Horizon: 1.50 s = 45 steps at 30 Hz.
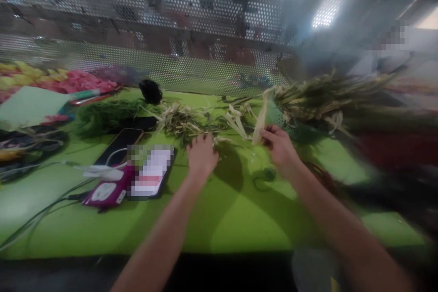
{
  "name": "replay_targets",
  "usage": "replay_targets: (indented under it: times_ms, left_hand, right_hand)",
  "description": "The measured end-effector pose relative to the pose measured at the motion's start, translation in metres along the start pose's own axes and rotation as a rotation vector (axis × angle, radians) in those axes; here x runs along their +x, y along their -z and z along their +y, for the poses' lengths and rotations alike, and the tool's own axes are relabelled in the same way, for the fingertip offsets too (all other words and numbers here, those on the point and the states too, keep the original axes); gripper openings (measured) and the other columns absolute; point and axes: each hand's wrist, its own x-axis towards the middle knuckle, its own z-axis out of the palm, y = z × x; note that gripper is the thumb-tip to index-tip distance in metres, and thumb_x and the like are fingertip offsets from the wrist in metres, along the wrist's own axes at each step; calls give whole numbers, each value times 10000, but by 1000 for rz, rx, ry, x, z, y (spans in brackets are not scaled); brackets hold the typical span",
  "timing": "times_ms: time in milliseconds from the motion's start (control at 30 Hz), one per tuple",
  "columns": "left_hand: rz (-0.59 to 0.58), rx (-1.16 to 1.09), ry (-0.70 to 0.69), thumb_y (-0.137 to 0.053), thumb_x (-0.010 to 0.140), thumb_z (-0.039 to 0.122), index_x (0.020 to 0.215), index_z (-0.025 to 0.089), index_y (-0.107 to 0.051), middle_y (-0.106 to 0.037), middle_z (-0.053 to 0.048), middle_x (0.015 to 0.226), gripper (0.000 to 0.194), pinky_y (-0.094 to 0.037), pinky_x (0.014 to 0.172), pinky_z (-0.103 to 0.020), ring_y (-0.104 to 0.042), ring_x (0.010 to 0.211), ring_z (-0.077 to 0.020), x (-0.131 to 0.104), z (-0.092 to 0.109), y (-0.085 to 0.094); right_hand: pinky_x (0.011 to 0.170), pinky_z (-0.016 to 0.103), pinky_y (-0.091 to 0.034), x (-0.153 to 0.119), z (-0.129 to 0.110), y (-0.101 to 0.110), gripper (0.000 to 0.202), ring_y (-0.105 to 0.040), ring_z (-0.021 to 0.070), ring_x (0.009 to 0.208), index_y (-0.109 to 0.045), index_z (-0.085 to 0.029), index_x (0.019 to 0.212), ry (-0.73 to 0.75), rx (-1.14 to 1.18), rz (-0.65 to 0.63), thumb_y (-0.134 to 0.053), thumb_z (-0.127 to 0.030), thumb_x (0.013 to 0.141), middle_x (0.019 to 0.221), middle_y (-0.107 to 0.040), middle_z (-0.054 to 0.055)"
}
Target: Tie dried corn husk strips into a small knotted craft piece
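My right hand [278, 146] pinches a pale, dried leaf strip [262, 118] between thumb and fingers, and the strip stands upright above the green table. Palm down, my left hand [202, 156] lies at the near edge of a heap of dried leaves and stalks [179, 121], its fingers stretched forward over the heap's edge. Whether anything lies under those fingertips is hidden. Between the hands and a little beyond are more pale dried strips [236, 121]. A small green ball-like bit [269, 174] with a thin string sits on the table left of my right forearm.
Left of my left hand lie a lit phone [153, 173], a magenta power bank [111, 189] with cables and a dark phone [119, 146]. Green netting [106, 116] and pink petals [85, 83] are farther back. A bundle of dried stalks [318, 100] lies at right; a perforated panel [212, 64] stands behind.
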Motion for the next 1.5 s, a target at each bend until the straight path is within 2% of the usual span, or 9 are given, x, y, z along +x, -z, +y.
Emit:
replay_targets:
  times_ms: [67,133,267,367,533,867,1067,1200,1500]
  left_hand:
    - [62,-118,-155,-666,778,229,1193,245,-636,-557,-141,1359,416,-295,1088,-491,-403,1339,-361,-9,16,-1]
    - [21,-354,-193,-665,803,276,1079,247,-689,-640,-104,1233,278,-352,1049,-442,-490,1247,-314,-17,33,-4]
    - [-206,-733,-45,-653,824,371,905,190,-685,-705,-75,909,201,-460,786,-329,-626,858,-220,-25,45,-15]
    - [-227,-809,32,-671,800,342,815,177,-649,-678,-42,807,167,-443,717,-288,-597,756,-173,-23,37,-21]
    - [-220,-826,53,-654,797,296,788,173,-623,-629,-17,769,127,-420,696,-268,-551,723,-141,-19,27,-24]
    - [-233,-800,57,-566,863,228,790,188,-568,-601,-5,770,82,-402,753,-271,-517,743,-139,-26,38,-27]
    - [-270,-866,86,-587,863,289,847,188,-598,-614,-10,816,103,-411,745,-262,-526,764,-138,-25,36,-26]
    - [-279,-805,31,-637,833,358,869,185,-613,-638,-29,847,179,-421,718,-271,-547,759,-146,-22,31,-22]
    - [-155,-528,-152,-592,841,245,762,193,-625,-630,-36,804,100,-386,711,-285,-528,758,-170,-22,30,-19]
  right_hand:
    - [539,246,-412,-5,1,-5,327,-474,93,533,-580,-199,758,-11,-60,-72,-792,-410,625,637,-551,-41]
    - [569,260,-442,-13,4,-13,340,-513,107,553,-586,-193,752,-32,-100,-142,-794,-429,624,627,-577,-31]
    - [602,277,-477,-27,6,-26,350,-554,118,572,-599,-186,741,-65,-90,-227,-812,-430,611,632,-610,-24]
    - [598,279,-489,-30,5,-30,327,-560,116,564,-612,-179,724,-74,-107,-238,-813,-416,622,636,-614,-20]
    - [598,283,-505,-30,5,-28,285,-565,116,583,-619,-174,729,-82,-161,-253,-792,-383,645,679,-608,-10]
    - [597,263,-471,-29,10,-27,164,-520,116,619,-600,-183,720,-99,-170,-312,-704,-300,670,691,-595,-6]
    - [585,260,-460,-26,8,-25,283,-504,118,617,-589,-191,678,-83,-160,-270,-780,-391,619,660,-567,-19]
    - [560,256,-455,-25,7,-25,363,-491,113,589,-596,-188,654,-72,-192,-260,-818,-466,581,635,-559,-21]
    - [526,261,-411,-29,7,-27,364,-482,121,551,-595,-186,690,40,-386,-257,-763,-509,674,606,-557,-16]
